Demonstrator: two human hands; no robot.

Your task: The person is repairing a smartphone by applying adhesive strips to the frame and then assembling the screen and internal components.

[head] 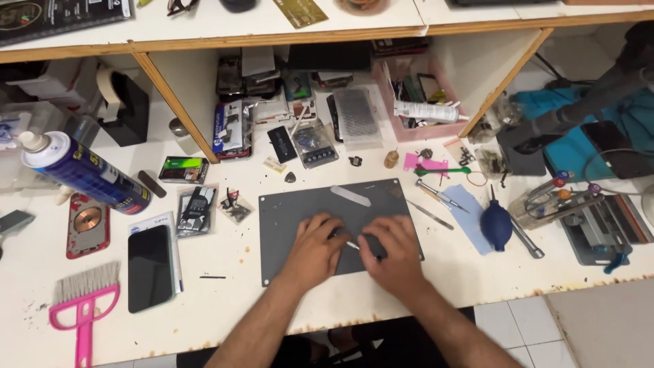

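Both hands rest on a grey work mat in the middle of a white bench. My left hand presses on a small dark part that is mostly hidden under the fingers. My right hand pinches a thin white-tipped tool whose tip points at the left hand's fingers. A pale strip lies on the mat's far edge.
A black phone and pink brush lie at the left, with a blue spray can behind them. A blue air blower, screwdrivers and a metal jig sit at the right. Shelves with parts stand behind.
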